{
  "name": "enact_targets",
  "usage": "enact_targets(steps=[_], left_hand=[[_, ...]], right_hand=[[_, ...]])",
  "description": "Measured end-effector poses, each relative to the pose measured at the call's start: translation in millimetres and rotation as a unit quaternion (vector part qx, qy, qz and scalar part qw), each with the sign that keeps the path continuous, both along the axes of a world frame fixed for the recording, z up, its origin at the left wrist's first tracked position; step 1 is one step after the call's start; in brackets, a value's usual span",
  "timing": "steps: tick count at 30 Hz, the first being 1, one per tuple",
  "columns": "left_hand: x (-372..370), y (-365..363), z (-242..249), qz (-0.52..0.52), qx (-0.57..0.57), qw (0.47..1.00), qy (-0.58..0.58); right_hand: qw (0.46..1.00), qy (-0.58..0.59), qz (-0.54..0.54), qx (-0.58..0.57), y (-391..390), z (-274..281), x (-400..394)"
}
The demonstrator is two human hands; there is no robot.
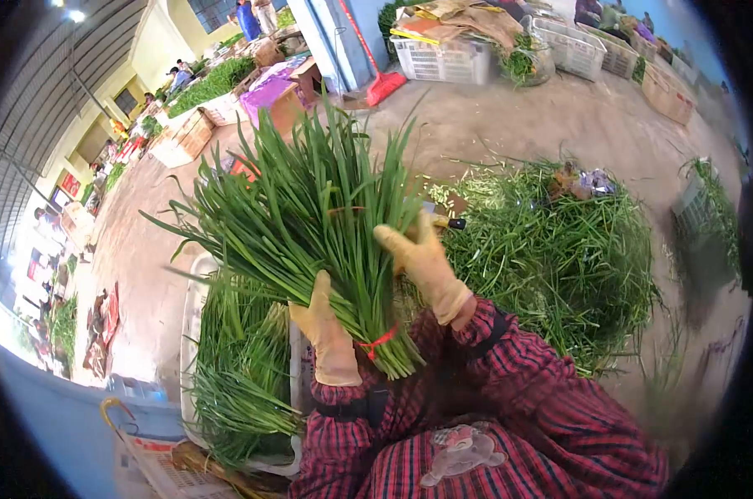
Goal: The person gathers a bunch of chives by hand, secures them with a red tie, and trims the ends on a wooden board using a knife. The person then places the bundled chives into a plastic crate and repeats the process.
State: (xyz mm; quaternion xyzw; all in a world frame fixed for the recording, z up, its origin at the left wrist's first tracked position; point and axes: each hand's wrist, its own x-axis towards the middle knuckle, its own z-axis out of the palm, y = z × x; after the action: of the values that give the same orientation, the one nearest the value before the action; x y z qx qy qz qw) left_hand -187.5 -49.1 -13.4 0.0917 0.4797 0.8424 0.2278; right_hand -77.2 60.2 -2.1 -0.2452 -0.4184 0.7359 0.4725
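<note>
A large bunch of garlic chives (327,224) is tilted in front of me, leaf tips fanning up and left. A red tie (379,341) binds it near the cut stem ends. My left hand (331,337), in a pale yellow rubber glove, grips the lower left of the bunch with the thumb up. On the right side, my right hand (430,270), gloved alike, holds the leaves with its thumb across their front; its other fingers are partly hidden. Just beyond that hand, a black handle end (457,224) sticks out; what it belongs to is hidden.
Below left, a white crate (190,333) holds more chives (242,366). A big heap of loose green leaves (551,258) covers the floor at right, with pale trimmings (447,195) behind it. Farther off are a red broom (385,86), white crates (443,60) and several people.
</note>
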Motion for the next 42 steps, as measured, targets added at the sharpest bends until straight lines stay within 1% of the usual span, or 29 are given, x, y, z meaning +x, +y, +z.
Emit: enact_targets(steps=[2, 3, 5, 6, 7, 8, 9, 10, 12, 13, 14, 15, 16, 18, 19, 20, 22, 25, 28, 29, 31, 32, 34, 35, 37, 38, 39, 40, 42], left_hand=[[1.6, 3.7, 0.6, 0.014, -0.037, 0.999, 0.028], [3.6, 4.3, 1.4, 0.008, -0.027, 0.999, 0.035], [8.5, 5.4, 2.9, -0.001, -0.022, 0.999, 0.044], [12.2, 6.2, 3.3, 0.009, -0.024, 0.999, 0.039], [14.9, 7.3, 3.6, 0.017, -0.027, 0.999, 0.034], [15.2, 7.8, 0.3, 0.014, -0.029, 0.999, 0.035], [15.0, 7.8, -3.9, -0.006, -0.001, 0.998, 0.062], [15.0, 8.1, -6.3, -0.024, 0.027, 0.995, 0.088], [20.9, 9.6, -6.5, -0.010, 0.022, 0.995, 0.094], [23.9, 10.5, -4.6, 0.007, 0.019, 0.995, 0.098], [25.4, 10.8, -2.3, 0.007, 0.019, 0.995, 0.100], [26.9, 10.8, -0.2, 0.008, 0.006, 0.996, 0.093], [28.2, 10.8, 0.6, 0.009, -0.006, 0.996, 0.086], [27.2, 10.2, -4.3, -0.007, 0.013, 0.996, 0.093], [27.9, 11.0, -5.6, -0.023, 0.035, 0.994, 0.098], [30.1, 11.5, -5.4, -0.027, 0.035, 0.994, 0.099], [35.9, 11.3, 1.0, -0.015, 0.004, 0.995, 0.101], [38.4, 10.0, 2.8, -0.001, -0.022, 0.996, 0.090], [36.3, 6.3, 0.8, -0.004, -0.012, 0.997, 0.081], [35.1, 5.9, 0.5, -0.003, -0.011, 0.997, 0.081], [32.8, 4.6, -1.4, -0.003, -0.006, 0.997, 0.083], [34.3, 3.2, -0.9, -0.004, -0.005, 0.997, 0.082], [38.8, 3.9, 2.4, -0.016, 0.020, 0.996, 0.087], [38.9, 5.2, 1.8, -0.018, 0.021, 0.996, 0.088], [39.1, 5.9, -0.9, -0.007, -0.030, 0.996, 0.086], [41.1, 6.7, -0.1, -0.009, -0.031, 0.996, 0.087], [43.6, 6.8, 2.0, -0.005, -0.043, 0.994, 0.096], [45.6, 6.8, 3.3, -0.001, -0.056, 0.993, 0.106], [48.3, 7.3, 2.7, 0.003, -0.056, 0.991, 0.118]], right_hand=[[0.972, -0.024, -0.188, 0.142, 21.4, -21.4, 4.1], [0.971, -0.024, -0.191, 0.140, 24.7, -17.0, 12.0], [0.866, -0.160, -0.356, 0.313, 21.7, 4.7, 30.6], [0.866, -0.161, -0.358, 0.309, 19.7, 16.3, 36.7], [0.860, -0.199, -0.290, 0.370, 17.4, 29.2, 43.0], [0.845, -0.234, -0.220, 0.428, 14.2, 40.8, 48.9], [0.810, -0.295, -0.199, 0.466, 10.4, 50.1, 53.0], [0.839, -0.296, -0.132, 0.438, 11.8, 49.3, 54.0], [0.888, -0.212, -0.088, 0.398, 22.2, 38.8, 47.7], [0.889, -0.211, -0.090, 0.397, 24.1, 39.7, 52.7], [0.965, -0.111, -0.025, 0.235, 24.4, 42.3, 60.7], [0.997, -0.007, 0.041, 0.062, 23.2, 46.8, 65.6], [0.997, -0.006, 0.041, 0.060, 21.5, 47.1, 66.9], [0.979, -0.104, 0.106, 0.141, 13.9, 45.3, 68.6], [0.949, -0.164, 0.041, 0.267, 8.8, 39.8, 63.2], [0.936, -0.199, 0.031, 0.288, 4.8, 38.8, 59.1], [0.967, -0.152, 0.047, 0.200, 6.5, 35.6, 48.3], [0.982, -0.123, 0.094, 0.105, 25.3, 46.6, 63.0], [0.994, -0.005, 0.010, 0.105, 57.1, 55.3, 99.0], [0.991, -0.004, -0.069, 0.112, 66.2, 59.6, 116.3], [0.978, 0.062, -0.195, 0.047, 104.9, 56.7, 150.3], [0.978, 0.061, -0.196, 0.048, 116.7, 53.6, 156.2], [0.928, 0.070, -0.334, 0.152, 120.9, 66.8, 156.6], [0.914, 0.071, -0.342, 0.205, 103.4, 73.2, 139.1], [0.933, -0.007, -0.188, 0.306, 85.4, 60.6, 107.4], [0.880, -0.116, -0.148, 0.436, 74.4, 68.5, 97.0], [0.798, -0.220, -0.102, 0.552, 66.1, 77.9, 86.8], [0.799, -0.219, -0.102, 0.551, 64.7, 80.4, 74.3], [0.655, -0.369, -0.113, 0.649, 66.2, 80.5, 53.0]])
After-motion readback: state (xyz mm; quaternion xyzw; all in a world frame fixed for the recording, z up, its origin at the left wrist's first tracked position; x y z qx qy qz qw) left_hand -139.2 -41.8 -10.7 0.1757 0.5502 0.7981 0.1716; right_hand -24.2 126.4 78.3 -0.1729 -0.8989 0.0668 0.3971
